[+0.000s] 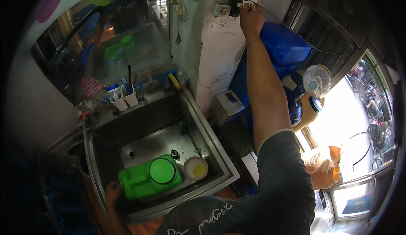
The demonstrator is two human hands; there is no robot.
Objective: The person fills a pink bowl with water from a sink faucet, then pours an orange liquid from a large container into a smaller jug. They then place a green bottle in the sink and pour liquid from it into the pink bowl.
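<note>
My right arm reaches far out to the wall. The right hand (252, 20) is closed, its fingertips pinching a white plug (245, 4) at a dark, stained patch beside a wall socket box (222, 10). White cords run to that spot from above. Low on the left, my left hand (113, 192) is dim, at the near left side of the metal sink (211, 140) and close to the end of a green jerrycan (139, 181). Its fingers do not show clearly. The jerrycan lies in the sink with a round green lid or tub (162, 170) at its right part.
A small bowl (196, 168) with something yellow sits beside the jerrycan. White holders (119, 101) with brushes stand on the sink's back ledge, near a tap (86, 118). Blue drums (283, 44), a stack of white-lidded boxes (228, 104) and an orange jug (323, 167) are at right.
</note>
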